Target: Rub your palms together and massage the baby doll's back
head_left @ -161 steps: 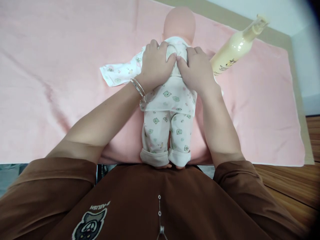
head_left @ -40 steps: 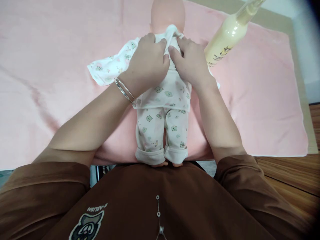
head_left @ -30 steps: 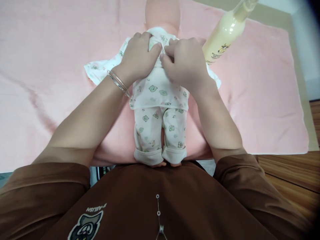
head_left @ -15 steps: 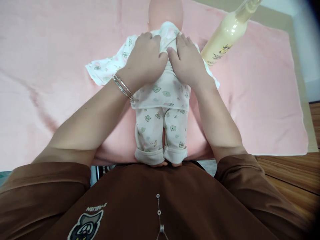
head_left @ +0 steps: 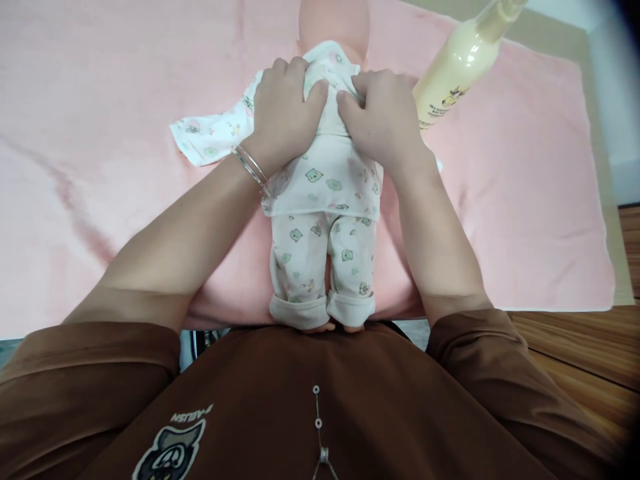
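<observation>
Well, the doll [head_left: 325, 177] lies lengthwise between equally near left hand [head_left: 286, 107] and right hand [head_left: 385, 115], both curved onto it, head [head_left: 334, 25] beyond them, any pinch too hidden to tell.

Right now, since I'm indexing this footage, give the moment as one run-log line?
left hand: on printed top; right hand: on printed top; doll: lying on pink cloth; bottle: near right hand

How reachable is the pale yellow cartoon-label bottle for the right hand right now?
Probably yes: the bottle is just beyond the right hand, on its outer side, with nothing visible between. That hand would likely leave the printed shirt first.
</observation>
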A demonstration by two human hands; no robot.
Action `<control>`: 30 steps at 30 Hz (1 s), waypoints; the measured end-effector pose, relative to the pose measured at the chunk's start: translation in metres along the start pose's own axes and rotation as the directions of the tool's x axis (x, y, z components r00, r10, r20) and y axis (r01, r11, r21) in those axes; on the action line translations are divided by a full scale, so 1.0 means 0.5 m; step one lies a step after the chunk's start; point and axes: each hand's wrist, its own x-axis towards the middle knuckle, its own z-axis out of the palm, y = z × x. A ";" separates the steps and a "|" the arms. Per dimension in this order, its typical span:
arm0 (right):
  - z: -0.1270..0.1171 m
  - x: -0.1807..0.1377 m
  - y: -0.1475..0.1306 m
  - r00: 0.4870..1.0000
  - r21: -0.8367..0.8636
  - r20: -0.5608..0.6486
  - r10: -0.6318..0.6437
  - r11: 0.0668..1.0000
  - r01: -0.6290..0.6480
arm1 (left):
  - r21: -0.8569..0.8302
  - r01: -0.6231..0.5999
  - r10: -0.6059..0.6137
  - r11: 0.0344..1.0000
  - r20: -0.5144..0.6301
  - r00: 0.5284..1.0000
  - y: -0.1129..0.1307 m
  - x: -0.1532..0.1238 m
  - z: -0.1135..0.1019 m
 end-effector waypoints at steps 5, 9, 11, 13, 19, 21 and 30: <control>0.035 0.013 0.017 0.996 0.142 -0.020 0.086 0.986 -0.083 | 0.002 0.009 -0.009 1.000 0.006 1.000 0.001 -0.002 0.000; 0.055 0.020 0.029 0.991 0.207 0.020 0.133 0.969 -0.135 | 0.026 -0.004 0.004 1.000 -0.022 1.000 0.002 -0.003 0.002; 0.055 0.019 0.029 0.987 0.200 0.033 0.156 0.967 -0.160 | 0.030 -0.004 0.005 1.000 -0.012 1.000 0.004 -0.004 0.000; 0.051 0.017 0.025 0.986 0.190 0.036 0.165 0.967 -0.169 | 0.028 0.005 -0.005 1.000 -0.005 1.000 0.006 -0.004 -0.003; 0.052 0.016 0.026 0.989 0.190 0.007 0.149 0.971 -0.148 | 0.023 0.003 -0.003 1.000 -0.024 1.000 0.005 -0.001 0.000; 0.054 0.016 0.027 0.988 0.190 0.005 0.152 0.970 -0.150 | 0.029 -0.003 0.004 1.000 -0.035 0.999 0.005 -0.001 0.001; 0.036 0.013 0.011 0.990 0.133 0.023 0.142 0.981 -0.144 | 0.044 0.008 -0.007 0.999 -0.029 1.000 0.008 -0.004 -0.001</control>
